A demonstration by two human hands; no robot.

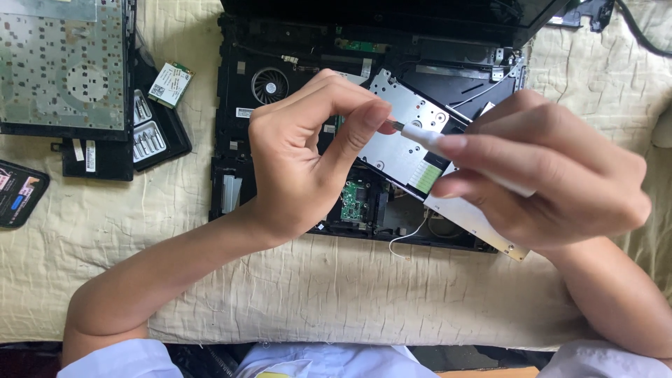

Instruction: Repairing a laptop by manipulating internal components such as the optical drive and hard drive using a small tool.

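Observation:
My right hand [553,175] grips a white-handled screwdriver [427,140] that points left. Thumb and forefinger of my left hand [308,154] pinch its metal tip. Both hands hover over an opened black laptop base [231,105] with its cover off. A silver optical drive [402,150] lies tilted across the base under the hands, its corner jutting past the front edge. A round cooling fan [269,84] and a small green circuit board [352,201] show inside the base.
A cream quilted cloth [350,294] covers the surface. At the left lie a removed keyboard tray with a metal back [63,70], a case of screwdriver bits [147,133], a small wireless card [170,84] and a dark phone-like object [17,192].

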